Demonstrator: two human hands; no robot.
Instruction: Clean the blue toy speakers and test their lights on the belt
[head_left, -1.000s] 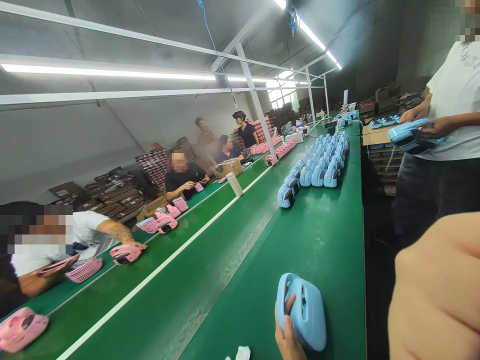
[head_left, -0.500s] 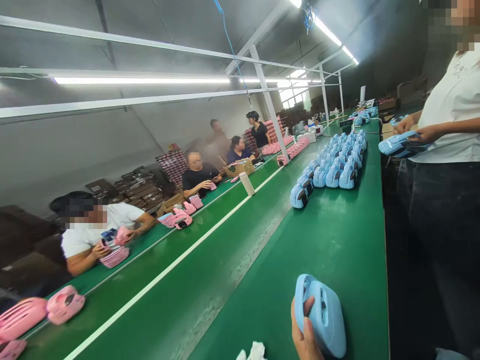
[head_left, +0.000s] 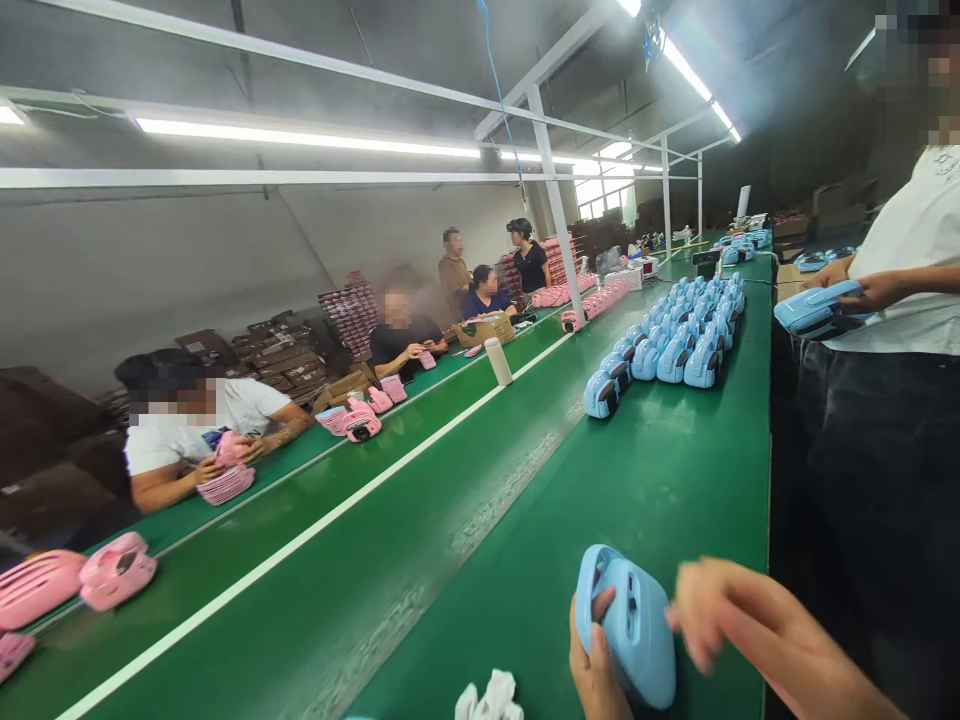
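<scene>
Newly entered at lower right since the earlier head view: right hand [head_left: 739, 615], open, fingers spread apart and blurred, just beside the pale-blue plastic case [head_left: 634, 635], contact impossible to confirm. Left hand [head_left: 596, 670] under the near side of that case, fingers curled around it in a firm clamp. Case held low over the green conveyor belt [head_left: 480, 560], close to the front of the view. Long axis tilted, running from upper left to lower right; narrower upper end pointing away along the belt, slotted face turned upward. Just left of both hands, crumpled white cloth [head_left: 489, 697] on the belt.

Farther along the same belt, pale-blue cases [head_left: 675, 350] ranked in close rows, apparently done; held case not yet among them, its own state unclear. At right, a standing co-worker [head_left: 900, 250], both hands on a second blue case [head_left: 817, 308]. Beyond a white strip, seated co-workers [head_left: 202, 430] handling pink cases [head_left: 360, 422] on a parallel belt, with an upright cream bottle [head_left: 499, 362] near the strip. Farthest, stacked cardboard boxes [head_left: 349, 318] along the wall, under long ceiling lights [head_left: 307, 138].
</scene>
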